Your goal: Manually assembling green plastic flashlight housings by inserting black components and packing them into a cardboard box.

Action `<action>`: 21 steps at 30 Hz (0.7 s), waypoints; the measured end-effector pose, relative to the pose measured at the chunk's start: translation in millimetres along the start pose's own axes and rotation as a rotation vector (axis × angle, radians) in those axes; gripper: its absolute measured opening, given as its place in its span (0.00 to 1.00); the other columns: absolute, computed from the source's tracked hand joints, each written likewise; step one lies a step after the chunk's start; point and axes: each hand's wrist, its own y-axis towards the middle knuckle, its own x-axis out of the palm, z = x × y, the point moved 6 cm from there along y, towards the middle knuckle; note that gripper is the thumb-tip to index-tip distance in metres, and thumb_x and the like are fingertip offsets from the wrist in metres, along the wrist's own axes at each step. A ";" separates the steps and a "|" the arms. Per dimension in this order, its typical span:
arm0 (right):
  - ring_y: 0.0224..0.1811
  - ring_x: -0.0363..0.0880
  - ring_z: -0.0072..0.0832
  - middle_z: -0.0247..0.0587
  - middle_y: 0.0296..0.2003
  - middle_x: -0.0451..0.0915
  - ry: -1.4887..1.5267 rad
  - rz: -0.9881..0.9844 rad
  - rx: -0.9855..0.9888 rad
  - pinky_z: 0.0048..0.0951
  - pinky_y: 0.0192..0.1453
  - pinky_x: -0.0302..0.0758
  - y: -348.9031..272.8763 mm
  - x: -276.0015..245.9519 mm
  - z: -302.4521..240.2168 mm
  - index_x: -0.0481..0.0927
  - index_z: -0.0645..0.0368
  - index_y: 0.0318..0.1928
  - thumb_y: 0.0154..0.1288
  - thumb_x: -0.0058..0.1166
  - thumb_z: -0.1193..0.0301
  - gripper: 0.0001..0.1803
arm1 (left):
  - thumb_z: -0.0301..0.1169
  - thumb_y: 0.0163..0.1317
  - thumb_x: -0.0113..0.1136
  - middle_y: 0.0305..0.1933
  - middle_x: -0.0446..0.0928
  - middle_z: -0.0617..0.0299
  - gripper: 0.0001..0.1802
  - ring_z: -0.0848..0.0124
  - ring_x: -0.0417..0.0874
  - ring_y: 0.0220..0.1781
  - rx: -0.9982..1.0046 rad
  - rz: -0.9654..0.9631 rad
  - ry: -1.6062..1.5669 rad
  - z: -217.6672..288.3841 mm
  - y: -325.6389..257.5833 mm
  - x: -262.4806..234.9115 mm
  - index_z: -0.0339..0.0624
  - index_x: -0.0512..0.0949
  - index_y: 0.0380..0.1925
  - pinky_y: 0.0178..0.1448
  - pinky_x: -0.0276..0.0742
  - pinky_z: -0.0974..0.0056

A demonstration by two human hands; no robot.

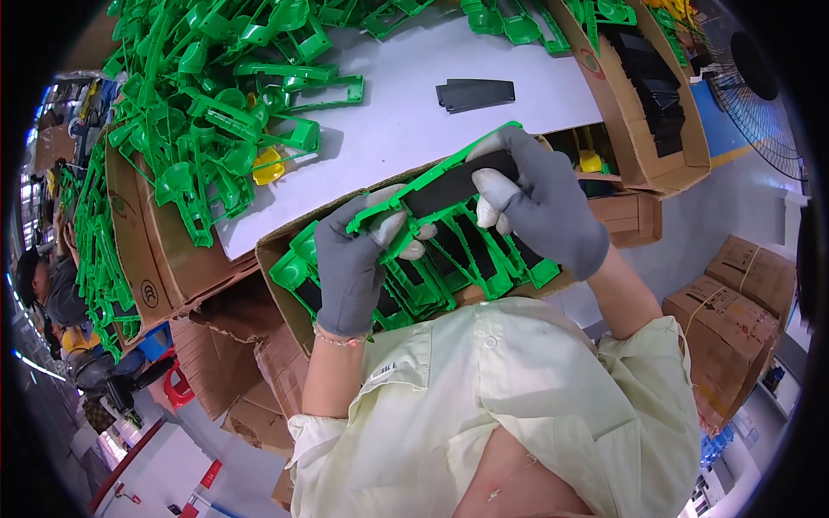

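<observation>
Both my hands wear grey gloves with pale fingertips. Between them I hold a long green plastic frame (440, 173) with a black panel (449, 188) lying along it. My left hand (361, 250) pinches its left end, and my right hand (540, 194) grips the right end, thumb against the black panel. Just below, an open cardboard box (276, 246) holds several green frames (414, 289) with black panels in them. On the white tabletop beyond my hands lie a couple of flat black panels (475, 94), overlapping.
A big heap of green plastic parts (216, 95) covers the table's left side, with a yellow part (268, 166) at its edge. At right, a cardboard box (622, 112) contains black panels. Strapped cartons (730, 319) and a fan (760, 95) stand farther right. Another person (52, 285) is at far left.
</observation>
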 end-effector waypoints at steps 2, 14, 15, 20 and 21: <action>0.19 0.72 0.14 0.37 0.22 0.78 0.094 -0.053 0.066 0.15 0.22 0.67 -0.1 0.5 0.8 0.71 0.63 0.47 0.67 0.47 0.70 0.12 | 0.20 0.61 0.53 0.38 0.80 0.50 0.16 0.60 0.85 0.34 0.026 0.028 -0.046 0.4 -2.7 -1.0 0.25 0.74 0.49 0.32 0.84 0.68; 0.17 0.68 0.12 0.33 0.19 0.75 0.060 0.047 0.011 0.14 0.22 0.65 -5.4 -4.0 2.6 0.72 0.64 0.45 0.67 0.49 0.67 0.13 | 0.21 0.61 0.54 0.38 0.79 0.49 0.17 0.59 0.85 0.35 -0.014 -0.002 -0.065 -1.8 -1.8 3.1 0.24 0.73 0.49 0.31 0.84 0.68; 0.17 0.69 0.12 0.33 0.19 0.75 0.026 0.070 -0.003 0.14 0.21 0.65 -6.6 -3.5 0.5 0.72 0.64 0.45 0.67 0.50 0.68 0.12 | 0.21 0.61 0.54 0.38 0.79 0.49 0.17 0.59 0.85 0.35 -0.017 -0.003 -0.065 -2.5 -1.6 3.1 0.24 0.73 0.49 0.31 0.84 0.68; 0.16 0.70 0.13 0.33 0.18 0.76 -0.070 0.093 -0.052 0.15 0.21 0.66 -3.8 -3.8 2.1 0.72 0.63 0.44 0.66 0.51 0.68 0.12 | 0.21 0.60 0.55 0.38 0.80 0.50 0.17 0.60 0.86 0.35 -0.012 -0.009 -0.034 -1.2 -1.8 4.2 0.25 0.74 0.49 0.32 0.83 0.69; 0.17 0.70 0.13 0.33 0.17 0.76 -0.110 0.042 -0.017 0.17 0.22 0.67 1.0 -3.3 4.7 0.72 0.63 0.44 0.65 0.52 0.67 0.13 | 0.21 0.60 0.55 0.38 0.80 0.50 0.17 0.60 0.86 0.35 -0.015 -0.011 -0.034 -0.6 -2.1 8.0 0.25 0.74 0.49 0.32 0.83 0.69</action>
